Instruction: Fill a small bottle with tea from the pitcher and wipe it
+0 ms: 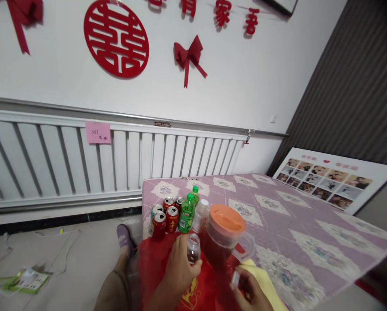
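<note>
My left hand (pixel 182 261) is wrapped round a clear bottle (pixel 193 247) with an uncapped mouth, upright over a red cloth (pixel 150 255). In my right hand (pixel 250 287) is a small white bottle cap (pixel 235 278), pinched between the fingers. A clear pitcher (pixel 214 246) with an orange lid (pixel 227 219) stands between and beyond my hands, dark liquid inside. Just behind the held bottle are a clear bottle with a white cap (pixel 200 216), a green bottle (pixel 186 214) and another green bottle (pixel 195 194). A yellow cloth (pixel 261 280) lies beside my right hand.
Several drink cans (pixel 172 219) stand together at the left edge of the table, which has a purple floral cover (pixel 277 220). A white radiator (pixel 125 160) runs along the wall. A photo board (pixel 332 177) leans at the right. Litter and a green packet (pixel 26 280) lie on the floor.
</note>
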`<state>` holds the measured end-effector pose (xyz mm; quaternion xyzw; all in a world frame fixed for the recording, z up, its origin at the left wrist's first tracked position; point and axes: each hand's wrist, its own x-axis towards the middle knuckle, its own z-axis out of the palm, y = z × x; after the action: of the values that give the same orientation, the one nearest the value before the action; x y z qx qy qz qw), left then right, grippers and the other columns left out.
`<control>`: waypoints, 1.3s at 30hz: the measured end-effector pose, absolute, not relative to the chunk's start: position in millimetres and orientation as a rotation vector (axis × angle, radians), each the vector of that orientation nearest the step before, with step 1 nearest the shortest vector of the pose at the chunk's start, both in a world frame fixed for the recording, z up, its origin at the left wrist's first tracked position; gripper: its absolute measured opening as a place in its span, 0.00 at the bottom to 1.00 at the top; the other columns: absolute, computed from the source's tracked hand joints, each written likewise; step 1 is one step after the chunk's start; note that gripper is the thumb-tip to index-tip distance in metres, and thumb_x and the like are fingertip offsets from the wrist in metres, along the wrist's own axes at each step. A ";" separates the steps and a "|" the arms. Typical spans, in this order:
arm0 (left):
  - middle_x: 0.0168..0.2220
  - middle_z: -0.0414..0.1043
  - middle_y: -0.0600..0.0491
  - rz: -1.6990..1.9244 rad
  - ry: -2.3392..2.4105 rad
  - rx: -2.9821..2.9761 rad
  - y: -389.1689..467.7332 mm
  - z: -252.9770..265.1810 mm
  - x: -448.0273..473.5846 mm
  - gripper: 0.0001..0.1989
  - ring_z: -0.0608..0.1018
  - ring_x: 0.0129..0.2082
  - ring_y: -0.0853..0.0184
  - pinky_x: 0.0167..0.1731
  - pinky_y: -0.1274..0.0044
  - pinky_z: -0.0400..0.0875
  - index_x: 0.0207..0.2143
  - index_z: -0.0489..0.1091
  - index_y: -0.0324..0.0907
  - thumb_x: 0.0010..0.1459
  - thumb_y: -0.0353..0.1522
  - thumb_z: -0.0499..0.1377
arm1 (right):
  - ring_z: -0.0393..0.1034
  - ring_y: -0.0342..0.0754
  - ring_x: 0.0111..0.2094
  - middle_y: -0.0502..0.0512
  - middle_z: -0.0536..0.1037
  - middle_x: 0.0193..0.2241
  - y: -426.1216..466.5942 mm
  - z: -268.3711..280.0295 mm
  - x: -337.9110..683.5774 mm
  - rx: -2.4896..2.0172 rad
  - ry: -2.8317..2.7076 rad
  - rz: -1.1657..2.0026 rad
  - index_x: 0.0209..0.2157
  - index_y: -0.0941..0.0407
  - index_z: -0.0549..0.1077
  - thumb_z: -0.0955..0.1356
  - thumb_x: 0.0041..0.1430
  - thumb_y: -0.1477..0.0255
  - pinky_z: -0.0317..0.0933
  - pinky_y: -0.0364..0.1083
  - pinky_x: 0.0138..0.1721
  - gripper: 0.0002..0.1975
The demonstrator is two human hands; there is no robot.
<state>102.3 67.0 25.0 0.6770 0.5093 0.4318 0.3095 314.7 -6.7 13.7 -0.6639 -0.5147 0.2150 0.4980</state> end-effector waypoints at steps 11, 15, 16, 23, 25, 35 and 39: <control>0.52 0.67 0.44 1.136 1.334 1.807 65.6 29.2 100.8 0.31 0.69 0.54 0.55 0.55 0.67 0.63 0.52 0.62 0.40 0.43 0.29 0.60 | 0.74 0.51 0.35 0.53 0.80 0.34 42.3 90.9 243.6 -1.249 -1.109 0.824 0.39 0.54 0.74 0.75 0.42 0.54 0.68 0.48 0.40 0.25; 0.49 0.67 0.44 1.137 1.326 1.819 66.6 28.0 101.5 0.29 0.70 0.52 0.55 0.53 0.65 0.65 0.51 0.62 0.39 0.43 0.28 0.60 | 0.74 0.52 0.37 0.55 0.79 0.35 60.8 90.5 225.1 -1.198 -1.189 0.843 0.38 0.53 0.73 0.74 0.41 0.49 0.69 0.50 0.40 0.27; 0.49 0.67 0.45 1.142 1.325 1.821 66.8 27.5 101.7 0.29 0.70 0.51 0.55 0.53 0.66 0.65 0.51 0.62 0.39 0.43 0.28 0.60 | 0.74 0.52 0.37 0.54 0.79 0.35 64.0 88.2 221.9 -1.192 -1.203 0.849 0.38 0.53 0.72 0.74 0.42 0.48 0.69 0.50 0.40 0.28; 0.46 0.68 0.47 1.144 1.348 1.863 67.9 27.0 101.9 0.24 0.71 0.49 0.58 0.50 0.69 0.67 0.49 0.62 0.42 0.46 0.27 0.58 | 0.73 0.53 0.40 0.57 0.79 0.38 69.0 65.0 217.1 -1.177 -1.285 0.891 0.38 0.54 0.73 0.74 0.45 0.50 0.67 0.51 0.44 0.25; 0.46 0.68 0.46 1.125 1.358 1.871 67.7 28.6 101.5 0.23 0.71 0.48 0.58 0.50 0.68 0.67 0.49 0.62 0.41 0.47 0.27 0.57 | 0.73 0.53 0.40 0.57 0.79 0.39 68.0 61.6 218.9 -1.184 -1.314 0.893 0.38 0.54 0.73 0.74 0.46 0.52 0.67 0.52 0.45 0.24; 0.48 0.67 0.47 1.104 1.344 1.813 65.7 30.2 100.0 0.26 0.70 0.51 0.57 0.51 0.68 0.66 0.49 0.60 0.43 0.45 0.29 0.61 | 0.73 0.53 0.43 0.57 0.79 0.40 68.5 102.4 233.2 -1.347 -1.812 0.814 0.42 0.55 0.74 0.69 0.54 0.64 0.65 0.51 0.47 0.14; 0.49 0.66 0.47 1.080 1.349 1.798 66.3 30.4 100.3 0.25 0.70 0.51 0.57 0.52 0.67 0.65 0.47 0.60 0.43 0.45 0.29 0.61 | 0.72 0.55 0.46 0.60 0.79 0.44 74.6 121.3 236.7 -1.392 -2.071 0.684 0.47 0.56 0.75 0.68 0.54 0.72 0.62 0.52 0.50 0.17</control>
<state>100.3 66.3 30.4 0.6835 0.5129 0.4105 0.3182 236.7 74.6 121.3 -0.5174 -0.7698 0.2544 0.2737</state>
